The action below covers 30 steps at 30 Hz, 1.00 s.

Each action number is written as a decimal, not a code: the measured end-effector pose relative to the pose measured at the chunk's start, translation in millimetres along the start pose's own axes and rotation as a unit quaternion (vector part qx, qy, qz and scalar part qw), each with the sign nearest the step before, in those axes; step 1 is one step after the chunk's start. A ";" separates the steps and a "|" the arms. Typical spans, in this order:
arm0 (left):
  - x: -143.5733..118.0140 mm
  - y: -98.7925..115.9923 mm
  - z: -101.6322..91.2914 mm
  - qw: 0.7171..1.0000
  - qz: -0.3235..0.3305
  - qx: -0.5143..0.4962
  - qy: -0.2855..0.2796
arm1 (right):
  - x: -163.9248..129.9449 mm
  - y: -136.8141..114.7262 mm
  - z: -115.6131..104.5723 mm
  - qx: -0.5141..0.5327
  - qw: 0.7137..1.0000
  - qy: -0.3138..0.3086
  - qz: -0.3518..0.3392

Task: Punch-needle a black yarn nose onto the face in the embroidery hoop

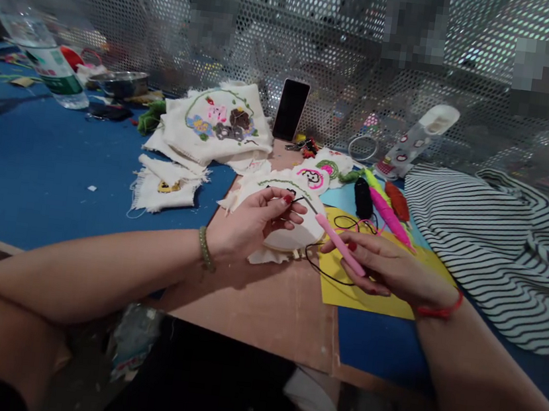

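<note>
My left hand point(276, 216) is above the hooped white cloth point(296, 228), thumb and finger pinched on a strand of black yarn point(298, 200). In my right hand point(377, 265) is a pink-handled tool point(340, 243) that looks like a punch needle. Its thin metal tip points up and left, close to the pinched strand. A loop of black yarn hangs below the handle over the table and the yellow sheet point(363, 296). Green and dark stitching shows along the top of the hooped cloth, partly hidden by my left hand.
Skeins of black point(364, 200), pink and orange yarn lie to the right, beside a striped cloth point(490, 245). Embroidered cloths point(219, 122) and a phone point(291, 111) are behind. At left stand a water bottle point(54, 65) and metal bowl point(124, 84). A perforated metal screen point(296, 28) rises behind.
</note>
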<state>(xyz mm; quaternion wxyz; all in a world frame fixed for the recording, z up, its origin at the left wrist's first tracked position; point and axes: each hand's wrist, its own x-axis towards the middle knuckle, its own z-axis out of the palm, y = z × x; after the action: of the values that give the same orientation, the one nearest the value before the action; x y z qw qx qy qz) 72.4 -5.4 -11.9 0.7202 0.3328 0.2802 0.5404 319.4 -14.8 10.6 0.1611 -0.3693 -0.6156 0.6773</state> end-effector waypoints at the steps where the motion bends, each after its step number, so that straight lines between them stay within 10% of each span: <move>1: 0.3 0.4 0.2 1.000 -0.001 -0.003 0.005 | -0.5 -0.3 -1.4 0.017 1.000 0.014 -0.009; 9: 3.3 3.1 -0.4 0.999 -0.032 -0.003 0.028 | -1.2 -5.5 -14.8 0.081 0.993 0.086 -0.024; 13: -2.5 0.9 -1.9 0.989 -0.065 0.103 -0.079 | -7.9 -8.8 -23.0 0.083 0.987 0.133 -0.034; 17: -20.9 -1.7 2.1 0.866 -0.026 0.407 -0.288 | -12.7 -11.4 -29.9 0.076 0.984 0.155 -0.044; 21: -34.5 -4.5 5.4 0.738 0.104 0.548 -0.379 | -11.2 -9.1 -32.7 0.069 0.986 0.136 -0.065; 30: -6.2 4.0 -5.0 0.878 0.217 0.423 -0.047 | -12.3 -10.6 -28.9 0.048 0.988 0.137 -0.061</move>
<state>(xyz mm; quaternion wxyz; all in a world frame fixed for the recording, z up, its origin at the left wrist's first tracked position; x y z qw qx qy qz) 64.6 -9.8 -11.6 0.3878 0.6832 0.3691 0.4967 345.3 -0.3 25.3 0.3024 -0.4122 -0.5760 0.6379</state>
